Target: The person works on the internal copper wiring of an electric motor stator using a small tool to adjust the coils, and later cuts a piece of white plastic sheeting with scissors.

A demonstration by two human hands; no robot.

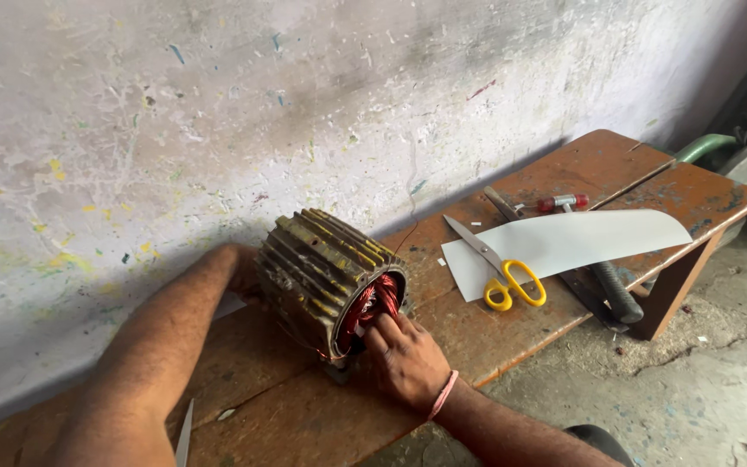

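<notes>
Right hand [408,359] has its fingers pushed into the red copper windings [372,307] of the ribbed, yellowish metal motor stator [326,272] lying on the wooden bench [494,333], left hand [242,270] bracing its far end, grip hidden, yellow-handled scissors [503,272] and white paper sheet [581,238] unused nearby.

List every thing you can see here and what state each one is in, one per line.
Motor housing: lying on its side on the bench, open end facing the camera, copper wire showing inside.
Right hand: fingers pushed into the open end, on the wire.
Left hand: mostly hidden behind the housing, braced against it.
Scissors: blades shut, lying on the paper.
Paper sheet: flat, uncreased.
Bench: worn, stained.
</notes>
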